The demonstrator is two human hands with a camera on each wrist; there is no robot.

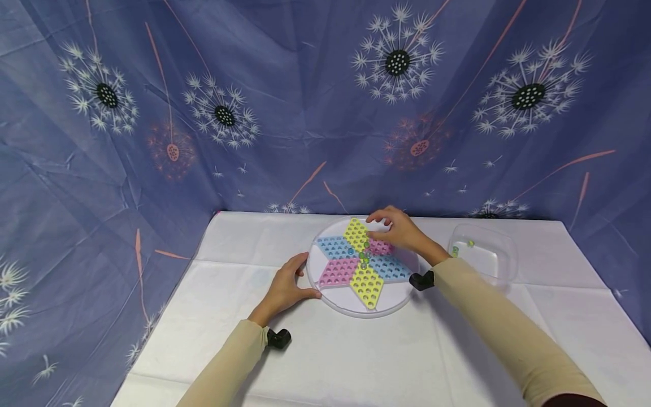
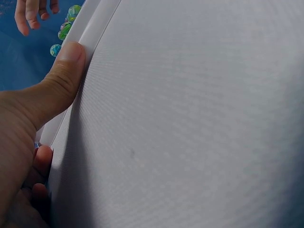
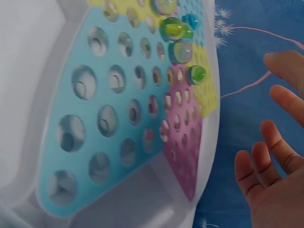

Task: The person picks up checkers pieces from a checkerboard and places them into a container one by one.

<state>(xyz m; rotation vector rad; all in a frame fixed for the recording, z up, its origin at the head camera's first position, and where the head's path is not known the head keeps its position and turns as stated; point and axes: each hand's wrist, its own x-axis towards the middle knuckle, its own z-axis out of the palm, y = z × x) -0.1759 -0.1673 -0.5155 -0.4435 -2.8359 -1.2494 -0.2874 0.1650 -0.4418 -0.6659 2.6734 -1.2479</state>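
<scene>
A round white Chinese checkers board with a yellow, pink and blue star lies on the table. Several green marbles sit in holes around the star's centre, and a blue marble lies just left of them. My left hand rests at the board's left edge, its thumb against the rim in the left wrist view. Above the upper right of the board is my right hand, hiding part of a pink section. Its loosely bent fingers hold nothing in the right wrist view.
A clear plastic tub stands right of the board with a few green marbles inside. White cloth covers the table. Behind it hangs a blue dandelion-print curtain. A black device sits at each wrist.
</scene>
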